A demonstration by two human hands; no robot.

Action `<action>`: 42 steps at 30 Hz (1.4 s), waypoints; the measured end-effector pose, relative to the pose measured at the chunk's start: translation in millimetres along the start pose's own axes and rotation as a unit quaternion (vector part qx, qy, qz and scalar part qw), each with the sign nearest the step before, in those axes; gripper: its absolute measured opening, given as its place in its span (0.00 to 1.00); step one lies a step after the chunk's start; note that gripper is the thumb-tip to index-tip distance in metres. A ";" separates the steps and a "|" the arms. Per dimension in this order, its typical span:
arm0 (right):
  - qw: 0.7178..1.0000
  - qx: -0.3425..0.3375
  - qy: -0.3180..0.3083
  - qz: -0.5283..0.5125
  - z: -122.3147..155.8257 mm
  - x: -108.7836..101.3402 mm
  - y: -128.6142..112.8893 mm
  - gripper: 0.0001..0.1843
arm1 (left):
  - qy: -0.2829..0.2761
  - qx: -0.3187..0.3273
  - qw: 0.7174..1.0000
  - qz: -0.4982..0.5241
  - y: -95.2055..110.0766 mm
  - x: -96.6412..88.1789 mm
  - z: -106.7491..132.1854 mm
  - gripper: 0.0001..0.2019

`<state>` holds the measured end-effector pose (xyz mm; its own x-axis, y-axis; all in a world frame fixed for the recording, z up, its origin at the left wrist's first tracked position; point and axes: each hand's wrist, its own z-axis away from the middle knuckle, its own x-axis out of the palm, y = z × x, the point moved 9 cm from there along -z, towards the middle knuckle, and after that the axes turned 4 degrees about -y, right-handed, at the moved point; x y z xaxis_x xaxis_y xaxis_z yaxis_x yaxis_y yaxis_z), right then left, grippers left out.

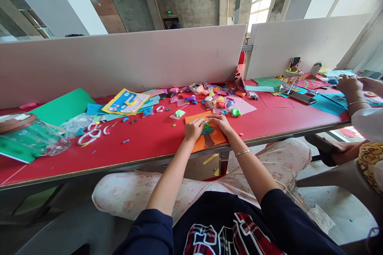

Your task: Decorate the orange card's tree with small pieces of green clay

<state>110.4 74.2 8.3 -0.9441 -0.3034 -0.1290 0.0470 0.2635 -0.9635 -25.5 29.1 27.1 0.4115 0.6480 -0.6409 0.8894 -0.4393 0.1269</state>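
Note:
An orange card (pixel 196 120) lies near the front edge of the red table (pixel 143 139). On it is a green clay tree (pixel 207 129) with a brown trunk. My left hand (pixel 193 129) rests on the card's left part, fingers curled down beside the tree. Fingertips of my right hand (pixel 220 123) press at the tree's top, fingers together. Whether either hand pinches a bit of clay is too small to tell.
Small bags of coloured clay (pixel 220 104) lie behind the card. Paper sheets, a yellow card (pixel 125 102) and a glass jar (pixel 28 135) sit left. White dividers (pixel 119 59) back the table. Another person's hand (pixel 350 87) works at right beside a phone (pixel 301 97).

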 end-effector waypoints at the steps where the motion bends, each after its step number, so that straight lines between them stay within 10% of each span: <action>1: 1.000 0.003 0.004 0.005 -0.4 -0.5 0.5 0.16 | -0.004 -0.011 1.000 0.002 -2.0 0.8 -0.1 0.15; 42: 0.995 0.014 0.024 0.091 -3.8 -1.7 9.6 0.16 | 0.083 -0.027 0.996 0.032 -10.5 -12.8 -0.2 0.17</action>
<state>111.2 80.8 0.1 -0.9336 -0.2079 -0.2918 0.2275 0.2850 -0.9311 -40.1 25.6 34.1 0.4907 0.7154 -0.4974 0.8679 -0.4518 0.2064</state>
